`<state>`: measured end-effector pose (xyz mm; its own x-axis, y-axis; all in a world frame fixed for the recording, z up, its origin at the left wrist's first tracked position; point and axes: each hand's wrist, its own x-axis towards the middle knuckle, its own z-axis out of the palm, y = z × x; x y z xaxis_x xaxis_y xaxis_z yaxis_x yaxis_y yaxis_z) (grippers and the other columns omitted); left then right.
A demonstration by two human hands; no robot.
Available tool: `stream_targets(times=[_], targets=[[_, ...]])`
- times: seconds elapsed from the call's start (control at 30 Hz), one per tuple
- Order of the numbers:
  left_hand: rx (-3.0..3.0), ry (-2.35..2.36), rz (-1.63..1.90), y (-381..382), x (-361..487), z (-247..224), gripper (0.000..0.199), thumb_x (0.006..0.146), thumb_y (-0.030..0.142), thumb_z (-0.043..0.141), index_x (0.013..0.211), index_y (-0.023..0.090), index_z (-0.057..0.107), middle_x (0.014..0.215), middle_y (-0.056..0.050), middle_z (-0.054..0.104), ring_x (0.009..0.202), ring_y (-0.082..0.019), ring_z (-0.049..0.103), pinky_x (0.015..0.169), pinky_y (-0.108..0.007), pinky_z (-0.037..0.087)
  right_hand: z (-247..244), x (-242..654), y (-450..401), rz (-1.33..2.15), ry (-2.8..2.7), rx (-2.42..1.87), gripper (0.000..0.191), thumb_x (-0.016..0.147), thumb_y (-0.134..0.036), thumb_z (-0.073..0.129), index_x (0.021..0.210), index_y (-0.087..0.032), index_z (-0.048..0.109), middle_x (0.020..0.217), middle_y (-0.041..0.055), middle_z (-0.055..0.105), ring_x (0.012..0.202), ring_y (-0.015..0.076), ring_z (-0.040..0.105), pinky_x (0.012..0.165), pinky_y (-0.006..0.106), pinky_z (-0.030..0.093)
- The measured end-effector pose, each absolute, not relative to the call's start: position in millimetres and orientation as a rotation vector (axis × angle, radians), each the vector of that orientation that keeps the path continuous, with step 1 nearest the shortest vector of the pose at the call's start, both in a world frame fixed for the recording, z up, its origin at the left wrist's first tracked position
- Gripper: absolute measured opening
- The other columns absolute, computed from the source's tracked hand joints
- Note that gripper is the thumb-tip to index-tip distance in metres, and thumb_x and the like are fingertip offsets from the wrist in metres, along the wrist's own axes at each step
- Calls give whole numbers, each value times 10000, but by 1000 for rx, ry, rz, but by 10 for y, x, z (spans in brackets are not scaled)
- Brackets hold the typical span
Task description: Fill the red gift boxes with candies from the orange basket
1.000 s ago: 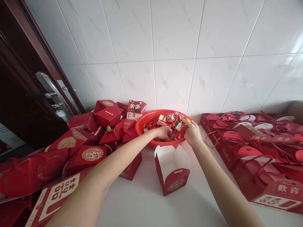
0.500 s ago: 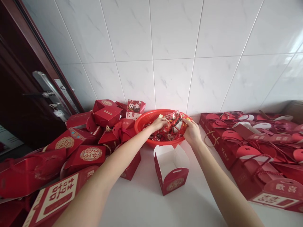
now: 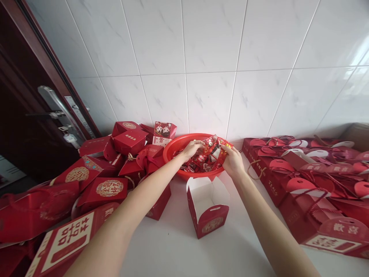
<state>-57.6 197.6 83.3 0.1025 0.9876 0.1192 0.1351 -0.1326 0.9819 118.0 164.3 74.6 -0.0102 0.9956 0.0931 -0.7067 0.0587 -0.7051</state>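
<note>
Your right hand (image 3: 233, 161) pinches shiny red-wrapped packets (image 3: 222, 156) over the round orange-red plastic basket (image 3: 170, 152), seemingly freeing your loosely curled left hand (image 3: 193, 149), its hold unclear, while the open red cardboard box (image 3: 210, 220) stands within reach on the white bench (image 3: 170, 252).

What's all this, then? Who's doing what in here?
The person's right hand holds wrapped packets at a red basket with more inside. The left hand is also over the basket; its grip is unclear. An open box stands in front. Red boxes are piled to the left; corded boxes stand packed together on the right.
</note>
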Motion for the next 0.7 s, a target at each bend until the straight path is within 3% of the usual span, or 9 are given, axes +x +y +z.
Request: stream_targets(times=[0.3,0.7], targets=[[1410,1006,1183,1856,-517,918,78,704,180,686,758,161,634,744,9,691,708,-147,670,823,-331,544,767,1155,1601,1447,-725,-547,214,608,-147,810,761,-177,663,781,39,756,741,205,738,723,334,618],[1367,901,1167,1820,-536,923,214,661,247,791,764,156,627,719,17,696,703,-141,675,819,-327,533,785,1118,1589,1403,-714,-568,249,555,-156,802,746,-186,646,772,32,759,737,200,737,730,330,617]])
